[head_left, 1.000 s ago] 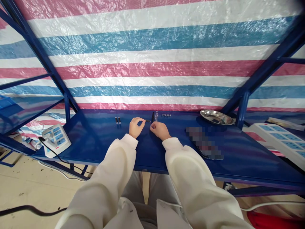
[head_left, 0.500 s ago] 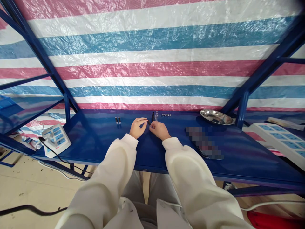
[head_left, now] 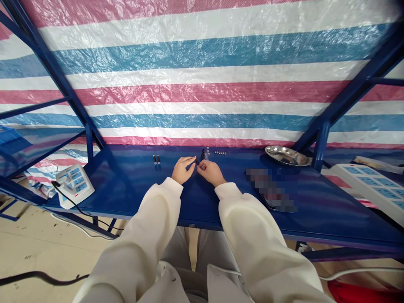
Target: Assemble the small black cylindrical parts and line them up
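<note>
A small black cylinder (head_left: 197,161) is between my two hands, over the middle of the blue table (head_left: 202,198). My left hand (head_left: 182,170) holds its upper end with the fingertips, thumb bent beneath. My right hand (head_left: 212,172) pinches the lower end; whatever else those fingers hold is too small to make out. Just behind my right hand are a line of small black parts (head_left: 203,154) and a line of clear parts (head_left: 207,153), partly hidden by the fingers. Several small shiny metal parts (head_left: 220,152) form a row farther right. Two black cylinders with pale ends (head_left: 156,159) stand left of my hands.
A round steel dish (head_left: 286,156) lies at the back right, with a dark, pixelated flat object (head_left: 269,189) nearer me. White power strips rest at the left (head_left: 75,185) and far right (head_left: 372,185). Behind the table hangs a striped plastic sheet (head_left: 202,92).
My hands stay almost in place around the black cylinder. The right fingertips have shifted very slightly to the left; the parts on the table have not moved.
</note>
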A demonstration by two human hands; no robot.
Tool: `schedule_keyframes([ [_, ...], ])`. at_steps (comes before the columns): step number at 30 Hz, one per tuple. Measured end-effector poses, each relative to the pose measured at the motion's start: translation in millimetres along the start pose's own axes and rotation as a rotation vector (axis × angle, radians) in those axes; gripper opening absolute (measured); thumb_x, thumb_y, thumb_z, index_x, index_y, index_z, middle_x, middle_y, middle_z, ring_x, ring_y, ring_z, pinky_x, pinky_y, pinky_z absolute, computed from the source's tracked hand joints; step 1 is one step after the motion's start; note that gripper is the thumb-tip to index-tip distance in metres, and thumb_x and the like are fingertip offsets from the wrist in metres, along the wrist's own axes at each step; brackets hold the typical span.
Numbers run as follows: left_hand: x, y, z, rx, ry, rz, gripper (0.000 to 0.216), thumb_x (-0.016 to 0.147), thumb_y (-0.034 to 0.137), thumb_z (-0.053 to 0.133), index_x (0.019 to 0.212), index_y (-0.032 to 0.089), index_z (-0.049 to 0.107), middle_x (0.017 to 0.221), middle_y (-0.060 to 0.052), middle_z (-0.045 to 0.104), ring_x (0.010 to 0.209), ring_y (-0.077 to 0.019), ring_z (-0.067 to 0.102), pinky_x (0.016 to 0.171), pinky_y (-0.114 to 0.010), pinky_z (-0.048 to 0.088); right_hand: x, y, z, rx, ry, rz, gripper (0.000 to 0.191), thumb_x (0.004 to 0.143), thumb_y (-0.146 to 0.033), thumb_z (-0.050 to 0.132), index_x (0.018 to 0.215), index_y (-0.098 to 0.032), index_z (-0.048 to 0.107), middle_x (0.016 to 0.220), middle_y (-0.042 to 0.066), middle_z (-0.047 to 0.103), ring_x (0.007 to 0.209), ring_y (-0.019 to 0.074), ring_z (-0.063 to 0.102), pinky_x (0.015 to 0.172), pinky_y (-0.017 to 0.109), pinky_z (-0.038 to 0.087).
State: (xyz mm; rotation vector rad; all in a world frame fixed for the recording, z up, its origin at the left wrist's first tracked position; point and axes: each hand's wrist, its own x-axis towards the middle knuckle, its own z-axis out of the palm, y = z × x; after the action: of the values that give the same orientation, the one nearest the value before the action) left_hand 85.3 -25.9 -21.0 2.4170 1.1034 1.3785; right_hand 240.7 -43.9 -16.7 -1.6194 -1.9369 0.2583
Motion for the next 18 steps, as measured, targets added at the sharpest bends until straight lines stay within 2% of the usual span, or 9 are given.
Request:
schedule_keyframes([
  [6,-0.5,-1.5,0.2,0.018,-0.003,0.001,0.032,0.084,0.02,0.051,0.114,0.019,0.061,0.11,-0.007,0.066,0.101,-0.0173,0.059,0.093,-0.035,0.048,-0.7,-0.2,2.4,0.074,0.056,0.017,0.013,0.075,-0.03,0.051,0.073,-0.019,0.058,0.063,-0.001,0.058,0.059,0.0123,0.052,0.06,0.022,0.036],
  [11,0.0,-3.1,1.3,0.0,0.049,0.028,0.029,0.085,0.018,0.049,0.111,0.018,0.061,0.107,-0.007,0.066,0.098,-0.0168,0.06,0.091,-0.035,0.048,0.0,1.6,4.6,0.123,0.083,0.001,0.011,0.074,-0.029,0.052,0.07,-0.02,0.057,0.058,-0.002,0.054,0.056,0.0117,0.05,0.057,0.022,0.036],
  [18,0.4,-3.3,0.9,0.027,0.043,0.028,0.028,0.084,0.015,0.048,0.107,0.018,0.063,0.102,-0.007,0.066,0.095,-0.0165,0.059,0.09,-0.034,0.048,0.6,5.0,7.8,0.159,0.114,-0.045,0.011,0.073,-0.03,0.052,0.067,-0.02,0.054,0.055,-0.003,0.051,0.052,0.0118,0.047,0.055,0.023,0.034],
])
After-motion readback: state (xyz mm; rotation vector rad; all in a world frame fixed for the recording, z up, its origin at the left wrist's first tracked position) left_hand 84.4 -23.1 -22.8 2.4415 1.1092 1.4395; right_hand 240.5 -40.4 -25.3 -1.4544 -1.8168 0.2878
